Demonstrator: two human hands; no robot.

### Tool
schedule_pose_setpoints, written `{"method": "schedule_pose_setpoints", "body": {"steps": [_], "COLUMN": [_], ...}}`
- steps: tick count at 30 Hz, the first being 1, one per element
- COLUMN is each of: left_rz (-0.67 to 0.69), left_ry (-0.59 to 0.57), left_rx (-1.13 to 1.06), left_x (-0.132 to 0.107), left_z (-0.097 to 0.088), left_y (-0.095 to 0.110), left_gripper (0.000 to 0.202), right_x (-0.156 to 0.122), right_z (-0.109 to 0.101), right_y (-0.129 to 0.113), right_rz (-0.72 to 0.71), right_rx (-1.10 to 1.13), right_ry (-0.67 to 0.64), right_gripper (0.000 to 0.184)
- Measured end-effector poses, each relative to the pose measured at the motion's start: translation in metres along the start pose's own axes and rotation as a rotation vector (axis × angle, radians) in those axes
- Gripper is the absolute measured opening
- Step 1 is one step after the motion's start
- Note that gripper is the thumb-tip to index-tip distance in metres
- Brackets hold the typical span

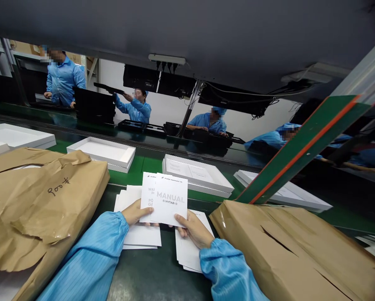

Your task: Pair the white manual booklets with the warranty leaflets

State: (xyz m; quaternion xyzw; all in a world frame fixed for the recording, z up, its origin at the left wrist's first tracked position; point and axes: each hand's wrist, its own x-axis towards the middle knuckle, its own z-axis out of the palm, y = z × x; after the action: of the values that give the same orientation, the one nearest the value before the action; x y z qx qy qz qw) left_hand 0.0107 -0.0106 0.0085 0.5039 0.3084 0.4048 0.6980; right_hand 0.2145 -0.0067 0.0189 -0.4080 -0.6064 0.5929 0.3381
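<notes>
In the middle of the head view, my left hand [136, 212] grips a white leaflet [146, 189] whose printed letters are partly covered. Overlapping it on the right is a white booklet [171, 211] marked "MANUAL", which my right hand [196, 230] pinches at its lower right corner. Both face me, tilted up. Under my left hand lies a stack of white papers [140, 238]. A second white stack [187, 251] rests beneath my right hand. Both thumbs press on the front of the prints, with the fingers behind.
Brown paper packages flank me, one torn [62, 209] at left and one [269, 246] at right. White box trays [107, 152] stand on the green conveyor [143, 163] beyond. A green slanted post [300, 146] crosses at right. Several people in blue work across the line.
</notes>
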Motion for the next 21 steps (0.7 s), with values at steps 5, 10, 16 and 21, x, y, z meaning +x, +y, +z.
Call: {"method": "schedule_pose_setpoints", "body": {"steps": [5,10,16,21], "left_rz": [0.018,0.024,0.031,0.026], "left_ry": [-0.094,-0.131,-0.132,-0.119], "left_rx": [0.015,0.025,0.011,0.005], "left_x": [0.0021,0.0023,0.0017,0.0027], "left_z": [-0.0012,-0.0017,-0.0007,-0.0014], "left_y": [-0.0013,-0.0003,0.0005,-0.0005], "left_gripper": [0.043,0.040,0.039,0.040], "right_x": [-0.0017,-0.0021,-0.0007,0.0001], "right_z": [0.0005,0.0007,0.0006,0.0002], "right_y": [-0.0025,-0.0024,-0.0005,0.0013], "right_rz": [-0.008,-0.010,-0.027,-0.032], "right_rx": [-0.041,-0.054,-0.087,-0.120], "right_ry": [-0.016,-0.008,0.000,0.007], "right_gripper": [0.031,0.031,0.031,0.031]}}
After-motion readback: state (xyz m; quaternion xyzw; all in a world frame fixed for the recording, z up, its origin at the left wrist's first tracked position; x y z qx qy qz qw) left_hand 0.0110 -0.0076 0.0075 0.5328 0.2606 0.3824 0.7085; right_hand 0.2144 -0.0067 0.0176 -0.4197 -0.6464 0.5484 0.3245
